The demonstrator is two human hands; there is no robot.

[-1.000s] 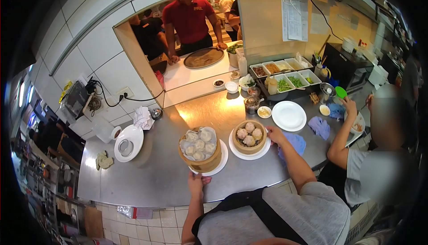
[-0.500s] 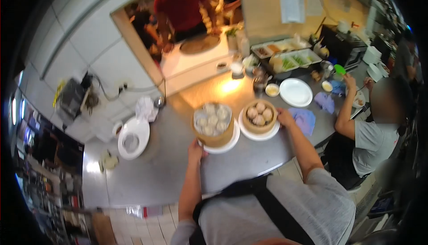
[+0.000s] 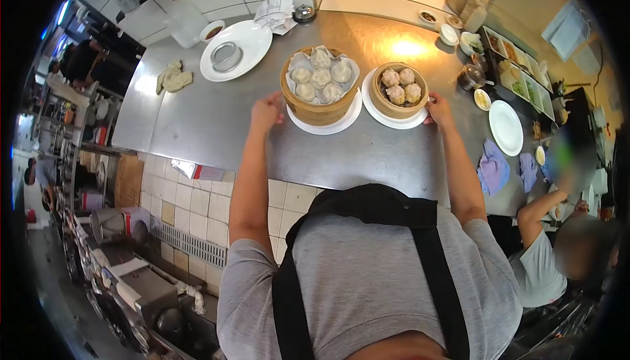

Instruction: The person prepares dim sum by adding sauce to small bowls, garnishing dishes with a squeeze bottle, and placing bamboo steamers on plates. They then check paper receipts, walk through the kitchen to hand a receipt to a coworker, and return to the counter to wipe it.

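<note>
Two bamboo steamer baskets stand side by side on white plates on the steel counter (image 3: pixel 216 120). The larger steamer (image 3: pixel 320 88) holds several pale dumplings on paper; its plate (image 3: pixel 328 124) is gripped at the left edge by my left hand (image 3: pixel 267 111). The smaller steamer (image 3: pixel 398 90) holds several pinkish dumplings; my right hand (image 3: pixel 438 109) holds the right rim of its plate (image 3: pixel 394 120).
A white plate with a metal cup (image 3: pixel 235 42) and a cloth (image 3: pixel 172 77) lie at the counter's left. An empty white plate (image 3: pixel 506 127), sauce dishes, garnish trays (image 3: pixel 525 71) and purple cloths (image 3: pixel 493 168) sit to the right. A co-worker (image 3: pixel 551 255) sits at the right end.
The camera has tilted down sharply, so the counter sits higher in view and my torso fills the bottom. Both hands stay on the plate edges; the serving window has left the view.
</note>
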